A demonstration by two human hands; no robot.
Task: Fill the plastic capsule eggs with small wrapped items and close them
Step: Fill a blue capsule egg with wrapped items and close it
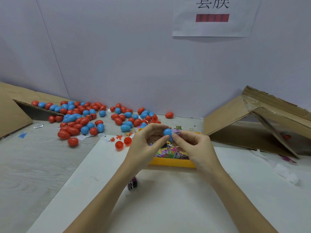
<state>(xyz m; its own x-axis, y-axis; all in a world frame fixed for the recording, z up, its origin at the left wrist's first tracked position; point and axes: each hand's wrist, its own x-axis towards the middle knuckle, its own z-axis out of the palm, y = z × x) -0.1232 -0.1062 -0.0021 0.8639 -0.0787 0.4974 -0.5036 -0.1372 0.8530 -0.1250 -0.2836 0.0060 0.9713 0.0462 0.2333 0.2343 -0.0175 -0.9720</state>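
Red and blue plastic capsule eggs [79, 118] lie in a heap on the bench [33, 165] at the left. Near the middle, the left hand [148, 142] grips a blue plastic egg half [167, 132] above the yellow plastic tray [171, 162] of wrapped items, and the right hand [193, 145] pinches a small pink wrapped item [176, 132] at its opening
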